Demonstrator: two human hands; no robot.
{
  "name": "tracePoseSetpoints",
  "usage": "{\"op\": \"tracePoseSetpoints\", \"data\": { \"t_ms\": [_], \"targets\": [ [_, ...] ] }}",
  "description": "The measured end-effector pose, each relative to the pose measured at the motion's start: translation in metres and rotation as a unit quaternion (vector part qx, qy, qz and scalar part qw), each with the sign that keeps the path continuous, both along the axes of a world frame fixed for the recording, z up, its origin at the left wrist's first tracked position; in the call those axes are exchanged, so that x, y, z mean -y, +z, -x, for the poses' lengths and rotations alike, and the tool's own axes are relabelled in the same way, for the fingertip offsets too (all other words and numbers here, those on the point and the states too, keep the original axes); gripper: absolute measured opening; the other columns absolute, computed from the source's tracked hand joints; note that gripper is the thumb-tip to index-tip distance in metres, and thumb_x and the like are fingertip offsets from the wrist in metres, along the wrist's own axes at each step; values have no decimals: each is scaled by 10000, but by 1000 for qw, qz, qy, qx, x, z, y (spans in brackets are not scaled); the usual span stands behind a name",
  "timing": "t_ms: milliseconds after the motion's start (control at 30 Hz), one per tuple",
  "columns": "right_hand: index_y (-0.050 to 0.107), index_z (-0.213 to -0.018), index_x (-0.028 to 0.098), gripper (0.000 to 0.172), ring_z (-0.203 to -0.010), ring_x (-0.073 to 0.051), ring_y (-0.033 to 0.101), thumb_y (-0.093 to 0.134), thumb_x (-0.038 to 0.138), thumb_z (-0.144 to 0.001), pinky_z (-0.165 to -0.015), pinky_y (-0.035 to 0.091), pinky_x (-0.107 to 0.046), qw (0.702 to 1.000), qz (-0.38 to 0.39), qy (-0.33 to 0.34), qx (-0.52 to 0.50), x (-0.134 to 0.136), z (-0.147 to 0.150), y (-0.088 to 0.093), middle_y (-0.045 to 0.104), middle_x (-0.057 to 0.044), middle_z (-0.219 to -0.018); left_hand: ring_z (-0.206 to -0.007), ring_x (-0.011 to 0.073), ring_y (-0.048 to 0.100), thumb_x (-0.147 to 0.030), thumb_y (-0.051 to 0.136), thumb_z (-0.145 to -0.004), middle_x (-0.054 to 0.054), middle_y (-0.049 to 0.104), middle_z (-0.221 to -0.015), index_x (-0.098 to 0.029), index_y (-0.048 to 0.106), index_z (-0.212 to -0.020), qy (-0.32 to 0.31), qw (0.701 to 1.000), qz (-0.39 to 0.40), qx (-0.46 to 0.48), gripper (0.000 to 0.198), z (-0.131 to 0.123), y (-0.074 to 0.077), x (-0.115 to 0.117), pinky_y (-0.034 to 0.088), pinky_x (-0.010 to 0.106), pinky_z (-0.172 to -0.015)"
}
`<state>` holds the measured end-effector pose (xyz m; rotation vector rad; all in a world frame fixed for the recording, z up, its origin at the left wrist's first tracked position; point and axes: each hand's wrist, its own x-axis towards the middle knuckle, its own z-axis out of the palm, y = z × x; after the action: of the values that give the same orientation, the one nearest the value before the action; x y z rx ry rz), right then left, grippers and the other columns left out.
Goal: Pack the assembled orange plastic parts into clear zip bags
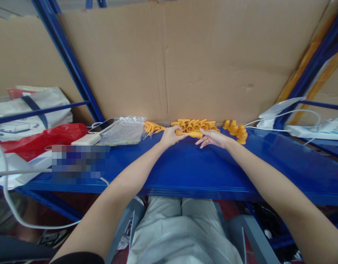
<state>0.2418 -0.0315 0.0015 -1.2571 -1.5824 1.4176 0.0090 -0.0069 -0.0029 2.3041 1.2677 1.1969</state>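
A yellow plastic part [194,135] lies lengthwise between my hands, in front of a row of similar yellow hollow parts [195,125] at the cardboard wall. My left hand [171,136] curls its thumb and fingers around the left end of the front part. At the other end is my right hand [213,138], its fingers apart and its thumb close to the part; whether it touches is unclear. Several yellow branching pieces [152,127] and small metal bits [147,135] sit left of my left hand. Short yellow pieces [235,129] stand to the right.
The blue shelf top [182,168] backs onto a tall cardboard sheet [213,62]. To the left are a clear plastic bag [123,131], a white box [86,140], a red bag [47,140] and cables. A white cable [268,129] runs along the right back.
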Motion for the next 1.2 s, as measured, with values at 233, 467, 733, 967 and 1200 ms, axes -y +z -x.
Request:
{"op": "tracePoseSetpoints", "data": {
  "t_ms": [233,467,733,967,1200],
  "targets": [
    [589,-944,172,361,-624,-133,690,506,522,-980,-569,552,-218,999,-17,27,-13,-1,-8,2,773,-126,-935,-493,105,519,-404,810,-714,-83,531,-491,-188,607,-734,-10,998,-57,5,297,0,-5,-8,385,213,-546],
    [528,-914,192,158,-625,-118,687,667,265,-922,-613,567,-230,998,-53,27,-35,7,-8,7,768,-82,-887,-508,112,530,-403,814,-712,-73,556,-523,-195,619,-735,-8,996,-93,16,286,1,-10,-12,393,217,-542],
    [538,-744,168,469,-389,-113,576,416,537,-1006,-392,472,-202,999,-30,-16,-17,6,7,9,695,-83,-597,-575,110,575,-382,820,-718,-46,641,-627,-186,617,-748,-14,992,-126,19,283,1,-11,-14,429,215,-589],
    [515,-706,186,478,-377,-106,555,379,519,-1021,-354,434,-188,997,-21,-69,-21,10,15,12,640,-43,-536,-614,119,603,-413,816,-727,-31,668,-664,-187,627,-759,-15,988,-151,22,297,0,-12,-16,459,223,-622],
    [524,-704,191,555,-369,-108,535,328,621,-995,-368,427,-194,997,6,-80,9,11,16,12,633,-62,-516,-597,124,601,-392,831,-715,-38,655,-643,-191,627,-755,-15,988,-151,23,289,0,-13,-17,458,230,-613]
  ]
}}
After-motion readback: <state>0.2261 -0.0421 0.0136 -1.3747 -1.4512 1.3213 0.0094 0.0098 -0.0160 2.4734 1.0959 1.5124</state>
